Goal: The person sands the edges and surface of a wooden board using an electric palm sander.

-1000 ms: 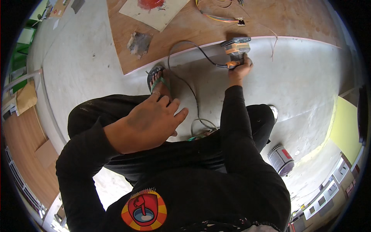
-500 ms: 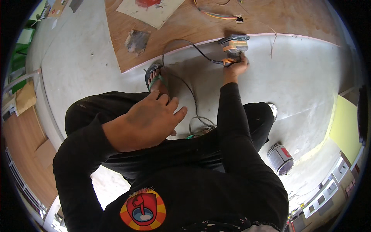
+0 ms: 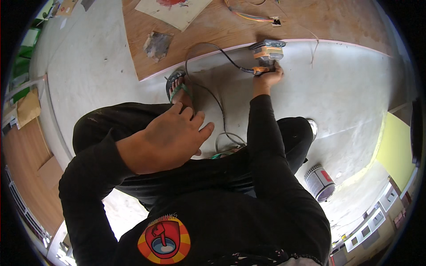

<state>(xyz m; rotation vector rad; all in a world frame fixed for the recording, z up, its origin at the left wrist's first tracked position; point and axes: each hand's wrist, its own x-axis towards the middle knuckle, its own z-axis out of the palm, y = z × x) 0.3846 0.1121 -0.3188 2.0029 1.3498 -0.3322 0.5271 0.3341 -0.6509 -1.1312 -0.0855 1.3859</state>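
My right hand (image 3: 270,77), arm stretched forward, grips an orange and grey electric sander (image 3: 268,53). The sander's dark pad lies against the pink-lined near edge of a large brown wooden panel (image 3: 195,43). From its back end a black power cord (image 3: 222,52) loops left, then runs down between my legs. My left hand (image 3: 168,139) hovers over my bent left knee with its fingers apart and nothing in them. Just beyond its fingertips is my left foot in a green-strapped flip-flop (image 3: 179,91).
On the panel lie a stained light sheet (image 3: 177,13), a worn grey sandpaper-like piece (image 3: 157,46) and coloured wires (image 3: 250,17) coming through a cut-out. A paint can (image 3: 320,182) rests on the floor right of my knee. Brown boards (image 3: 29,155) stand at the far left.
The sander and my right hand have shifted very slightly left along the panel's edge. My left hand stays practically where it was.
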